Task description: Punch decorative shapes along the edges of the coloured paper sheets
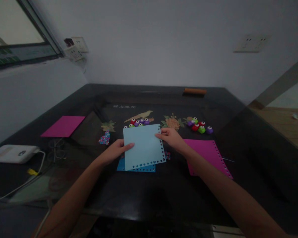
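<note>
A light blue square sheet (142,147) is held up, slightly tilted, with small shapes punched along its right and bottom edges. My left hand (116,150) pinches its left edge, thumb on the front. At the upper right edge my right hand (170,137) grips it between thumb and fingers. Beneath it a darker blue punched sheet (149,168) lies on the black table (139,198), mostly hidden. Partly behind the held sheet are several colourful eyed pieces (139,122). A magenta sheet (206,153) with a punched right edge lies under my right forearm.
Another magenta sheet (63,126) is at the left, near a white device (15,154) with a cable. A blue-and-pink speckled item (105,138) lies left of my left hand. More eyed pieces (201,129) sit at the right; a brown stick (195,91) is at the back.
</note>
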`<state>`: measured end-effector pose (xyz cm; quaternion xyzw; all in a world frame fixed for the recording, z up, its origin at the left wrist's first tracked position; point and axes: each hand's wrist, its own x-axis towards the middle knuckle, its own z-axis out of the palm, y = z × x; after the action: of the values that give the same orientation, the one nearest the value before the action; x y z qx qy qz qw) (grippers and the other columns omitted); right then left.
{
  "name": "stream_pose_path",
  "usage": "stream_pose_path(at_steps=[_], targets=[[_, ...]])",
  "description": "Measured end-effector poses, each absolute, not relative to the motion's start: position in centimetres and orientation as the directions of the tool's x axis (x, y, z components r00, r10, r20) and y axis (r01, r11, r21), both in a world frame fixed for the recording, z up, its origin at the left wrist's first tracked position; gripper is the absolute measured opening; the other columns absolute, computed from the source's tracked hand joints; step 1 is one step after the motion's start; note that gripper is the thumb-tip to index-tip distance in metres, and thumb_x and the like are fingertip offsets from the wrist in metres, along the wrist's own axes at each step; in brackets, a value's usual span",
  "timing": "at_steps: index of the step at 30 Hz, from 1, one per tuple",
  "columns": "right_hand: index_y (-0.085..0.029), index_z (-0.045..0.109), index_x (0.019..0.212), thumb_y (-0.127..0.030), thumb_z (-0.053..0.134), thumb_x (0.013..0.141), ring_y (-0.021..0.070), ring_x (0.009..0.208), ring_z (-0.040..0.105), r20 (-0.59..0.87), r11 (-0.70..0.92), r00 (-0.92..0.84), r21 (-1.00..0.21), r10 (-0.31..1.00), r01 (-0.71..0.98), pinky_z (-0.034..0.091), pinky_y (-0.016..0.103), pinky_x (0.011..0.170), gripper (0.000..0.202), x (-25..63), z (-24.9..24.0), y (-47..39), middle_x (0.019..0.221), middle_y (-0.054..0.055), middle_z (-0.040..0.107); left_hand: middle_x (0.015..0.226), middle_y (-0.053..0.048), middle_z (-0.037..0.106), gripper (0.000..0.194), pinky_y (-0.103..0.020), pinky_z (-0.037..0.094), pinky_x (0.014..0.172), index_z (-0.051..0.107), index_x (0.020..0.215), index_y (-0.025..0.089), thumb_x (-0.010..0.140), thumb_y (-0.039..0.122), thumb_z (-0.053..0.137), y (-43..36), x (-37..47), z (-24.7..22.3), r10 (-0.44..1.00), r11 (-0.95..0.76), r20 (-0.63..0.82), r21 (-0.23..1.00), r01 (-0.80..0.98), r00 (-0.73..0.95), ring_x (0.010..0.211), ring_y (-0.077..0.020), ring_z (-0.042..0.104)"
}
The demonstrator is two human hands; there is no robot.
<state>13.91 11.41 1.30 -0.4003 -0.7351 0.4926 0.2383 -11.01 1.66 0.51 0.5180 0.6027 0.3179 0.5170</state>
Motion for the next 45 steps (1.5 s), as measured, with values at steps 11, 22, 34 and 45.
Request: stream_pose_path(at_steps=[11,22,34,45], targets=[[-0.018,0.058,0.069,-0.031,0.061,0.077,0.0131,0.058,0.054,-0.065,0.081,-0.553,-0.969,0.831,0.234,0.043,0.028,0.058,0.016,15.6,3.5,11.4,0.064,0.002,0.061,0.047,-0.001,0.054,0.043,-0.021,0.033,0.040,0.056,0.056,0.015,0.083,0.049,0.053,0.8,-9.6,0.8,0.853,0.137,-0.305,0.915,0.380,0.425,0.040,-0.0085,0.042],[-0.018,0.055,0.062,-0.039,0.063,0.074,0.0100,0.054,0.047,-0.089,0.085,-0.586,-0.961,0.806,0.263,0.034,0.026,0.052,0.025,15.7,4.3,11.3,0.058,-0.002,0.052,0.061,-0.002,0.060,0.037,-0.020,0.042,0.043,0.057,0.077,0.012,0.082,0.048,0.056,0.1,-9.0,0.4,0.808,0.231,-0.363,0.920,0.317,0.464,0.046,-0.0090,0.053],[-0.017,0.056,0.064,-0.039,0.064,0.076,0.0111,0.056,0.050,-0.177,0.077,-0.684,-0.943,0.708,0.324,0.037,0.026,0.056,0.026,16.7,3.7,12.2,0.060,-0.002,0.055,0.065,-0.002,0.062,0.036,-0.017,0.038,0.042,0.058,0.079,0.012,0.083,0.048,0.055,-0.3,-8.8,1.1,0.758,0.239,-0.421,0.890,0.388,0.499,0.045,-0.0064,0.049],[-0.018,0.060,0.067,-0.049,0.052,0.083,0.0118,0.057,0.057,-0.189,0.062,-0.704,-0.947,0.685,0.315,0.041,0.026,0.057,0.036,17.5,4.5,13.0,0.064,0.002,0.063,0.055,0.002,0.057,0.038,-0.016,0.034,0.039,0.059,0.082,0.011,0.082,0.049,0.056,-0.6,-8.7,1.9,0.688,0.316,-0.510,0.851,0.419,0.516,0.041,-0.0066,0.047]])
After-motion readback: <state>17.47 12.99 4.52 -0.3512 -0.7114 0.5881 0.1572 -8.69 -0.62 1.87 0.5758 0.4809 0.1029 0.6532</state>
